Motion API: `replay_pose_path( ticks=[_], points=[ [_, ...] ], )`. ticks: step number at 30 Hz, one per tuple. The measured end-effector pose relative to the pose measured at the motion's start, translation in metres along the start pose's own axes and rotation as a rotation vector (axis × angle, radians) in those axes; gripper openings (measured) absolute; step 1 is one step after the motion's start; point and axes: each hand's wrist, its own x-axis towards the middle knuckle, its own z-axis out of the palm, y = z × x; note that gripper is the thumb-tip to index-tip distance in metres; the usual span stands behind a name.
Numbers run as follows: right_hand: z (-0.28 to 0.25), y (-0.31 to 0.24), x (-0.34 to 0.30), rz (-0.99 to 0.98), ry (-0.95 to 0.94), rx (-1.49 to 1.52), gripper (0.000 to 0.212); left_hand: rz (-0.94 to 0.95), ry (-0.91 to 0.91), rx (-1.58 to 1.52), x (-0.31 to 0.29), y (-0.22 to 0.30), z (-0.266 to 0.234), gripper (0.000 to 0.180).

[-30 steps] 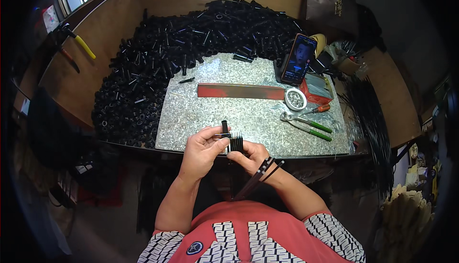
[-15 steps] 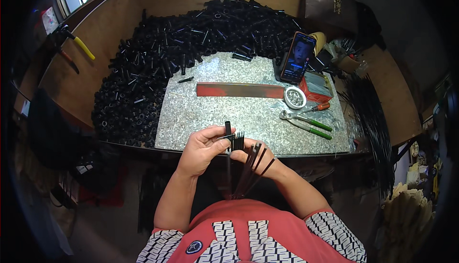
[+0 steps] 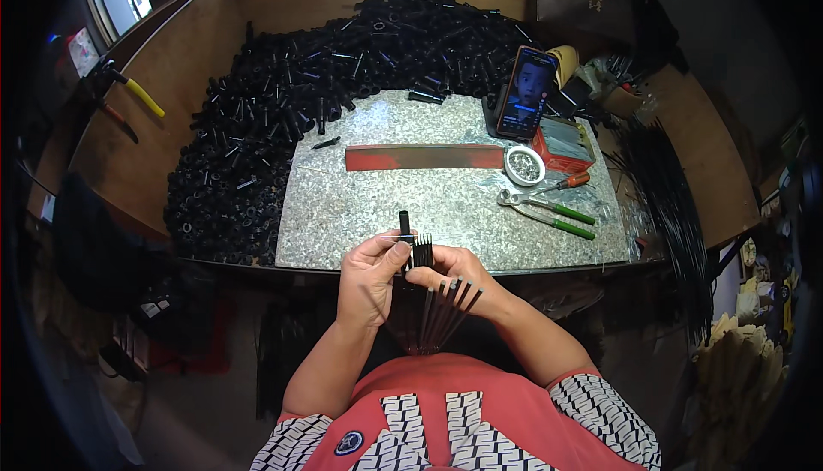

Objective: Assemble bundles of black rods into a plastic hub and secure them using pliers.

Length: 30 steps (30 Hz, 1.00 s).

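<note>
Close together over the near edge of the speckled stone slab [image 3: 330, 222] are my two hands. My left hand [image 3: 369, 276] pinches a short black tube [image 3: 404, 223] between thumb and fingers, its top end pointing up. Beside it, my right hand [image 3: 467, 276] is closed on a bundle of thin black rods [image 3: 441, 312]. Several rod tips show as a row above the right thumb, and the long ends run down toward my lap. Where the tube and the rods come near each other, my fingers hide whether they touch.
A large heap of black tubes [image 3: 283, 85] lines the back and left. On the slab lie a red-and-grey bar [image 3: 424, 157], a white dish of small parts [image 3: 524, 166], green-handled pliers [image 3: 557, 216] and a screwdriver [image 3: 570, 181]. A phone [image 3: 525, 94] stands behind; long black rods [image 3: 664, 205] hang at right.
The long ends of the rods have swung and fanned differently below my right hand. Both hands stay close together, and the tube remains in the left. The whole view has shifted slightly.
</note>
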Motion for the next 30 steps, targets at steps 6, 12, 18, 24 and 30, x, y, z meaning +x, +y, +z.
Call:
replay_pose_path(
  ticks=[6, 12, 18, 24, 30],
  points=[
    [0.001, 0.007, 0.003, 0.018, 0.018, 0.071, 0.028, 0.063, 0.104, -0.021, -0.002, -0.008, 0.014, 0.029],
    [-0.002, 0.003, 0.001, 0.075, -0.034, -0.029, 0.013, 0.102, 0.122, -0.080, -0.003, -0.017, 0.014, 0.032],
    [-0.003, -0.006, -0.003, -0.020, -0.022, -0.014, 0.018, 0.136, 0.064, -0.123, -0.005, -0.015, 0.021, 0.031],
    [-0.005, -0.011, -0.003, 0.036, -0.062, 0.062, 0.021, 0.098, 0.057, -0.060, -0.006, -0.014, 0.019, 0.033],
    [-0.010, 0.003, -0.002, 0.043, -0.105, 0.106, 0.016, 0.118, 0.022, -0.044, -0.007, -0.015, 0.023, 0.034]
  ],
)
